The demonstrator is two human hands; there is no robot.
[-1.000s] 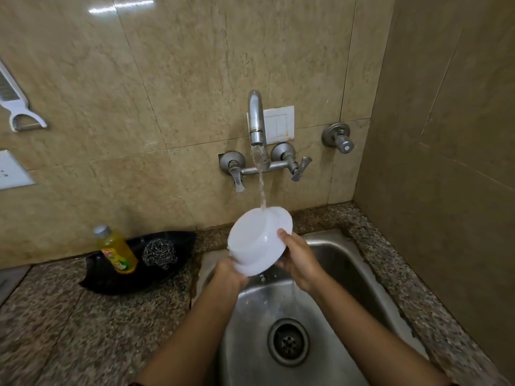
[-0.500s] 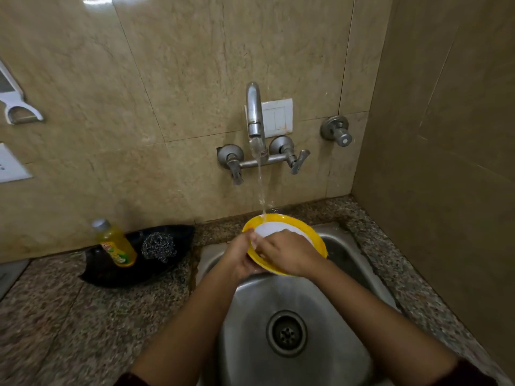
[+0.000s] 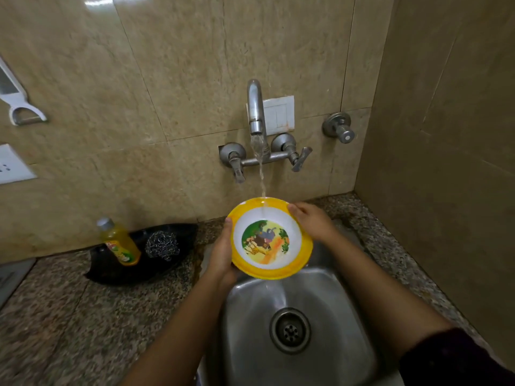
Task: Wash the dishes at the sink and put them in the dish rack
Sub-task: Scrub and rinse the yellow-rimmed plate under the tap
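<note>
While hands point(image 3: 223, 254) point(image 3: 312, 222) hold cartoon-printed bowl point(image 3: 267, 240), bottle label point(image 3: 119, 250) unreadable

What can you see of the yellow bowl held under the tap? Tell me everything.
The bowl is round and shallow, plastic by its look, with a broad yellow rim, white inside and a cartoon animal print at its centre. It is tilted, inside toward the camera, above the sink. The left hand grips its left edge, the right hand its upper right rim. Water from the tap lands near its top rim.
</note>
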